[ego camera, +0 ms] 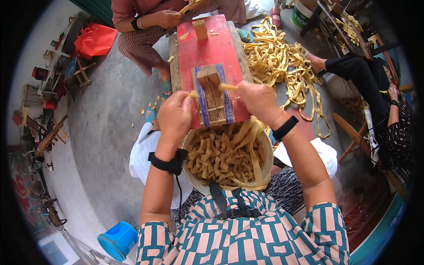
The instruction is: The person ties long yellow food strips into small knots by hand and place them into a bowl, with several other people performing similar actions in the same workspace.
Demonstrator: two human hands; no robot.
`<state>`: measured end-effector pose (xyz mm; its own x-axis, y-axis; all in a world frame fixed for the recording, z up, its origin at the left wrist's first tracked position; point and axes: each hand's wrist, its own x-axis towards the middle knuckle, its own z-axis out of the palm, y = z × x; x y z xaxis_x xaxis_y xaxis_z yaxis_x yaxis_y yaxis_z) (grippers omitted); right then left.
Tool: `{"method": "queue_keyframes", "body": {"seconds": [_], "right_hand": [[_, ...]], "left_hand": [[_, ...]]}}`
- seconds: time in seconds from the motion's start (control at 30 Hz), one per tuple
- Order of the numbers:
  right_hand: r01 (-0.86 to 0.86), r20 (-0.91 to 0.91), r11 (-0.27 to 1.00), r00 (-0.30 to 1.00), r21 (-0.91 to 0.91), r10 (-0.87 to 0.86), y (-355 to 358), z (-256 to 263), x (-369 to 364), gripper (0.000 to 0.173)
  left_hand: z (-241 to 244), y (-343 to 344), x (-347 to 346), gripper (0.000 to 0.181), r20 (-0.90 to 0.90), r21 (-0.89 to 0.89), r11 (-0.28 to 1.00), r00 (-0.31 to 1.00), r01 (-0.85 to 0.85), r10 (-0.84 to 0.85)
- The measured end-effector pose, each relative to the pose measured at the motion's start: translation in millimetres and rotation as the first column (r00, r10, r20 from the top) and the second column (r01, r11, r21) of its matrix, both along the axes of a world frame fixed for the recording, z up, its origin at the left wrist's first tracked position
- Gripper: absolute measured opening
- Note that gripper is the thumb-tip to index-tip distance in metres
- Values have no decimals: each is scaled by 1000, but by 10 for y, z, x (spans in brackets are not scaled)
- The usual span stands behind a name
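On a red board [222, 43] stands an upright wooden block [209, 81] with a slit down its middle, fixed to a small wooden base edged with blue printed strips. My left hand [175, 114] is closed on a short piece of yellowish strip [193, 94] left of the block. To the block's right, my right hand [259, 99] grips another yellowish piece [228, 87], its end close to the wood. Below the board's near edge, a round tub [270, 155] on my lap holds many knotted yellowish pieces [220, 155], with a long loose strip [253, 159] over its right side.
Across the board a co-worker's hand [167, 19] holds a strip near a second wooden block [200, 29]. Long yellow strips [275, 56] lie heaped on the right. Another person sits at far right. A blue bucket [118, 241] and a red bag [94, 40] are on the left.
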<state>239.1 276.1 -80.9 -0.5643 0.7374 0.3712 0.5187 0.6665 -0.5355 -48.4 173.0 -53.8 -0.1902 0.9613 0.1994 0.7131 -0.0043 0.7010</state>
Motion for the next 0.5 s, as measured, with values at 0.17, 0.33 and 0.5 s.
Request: {"method": "queue_keyframes", "body": {"seconds": [0.17,0.33,0.5], "right_hand": [[-53,-120,992,992,-114,40,-266,158,315,10],[-241,-16,943,968,228,251,-738,733,144,26],[-359,63,838,928,411,366,-922,864,-21,32]], "left_hand": [[158,-520,13,21,176,-80,989,979,123,-107],[487,-778,375,34,450,1,988,882,154,-138],[604,-1008,506,38,942,-247,795,330,554,63]]}}
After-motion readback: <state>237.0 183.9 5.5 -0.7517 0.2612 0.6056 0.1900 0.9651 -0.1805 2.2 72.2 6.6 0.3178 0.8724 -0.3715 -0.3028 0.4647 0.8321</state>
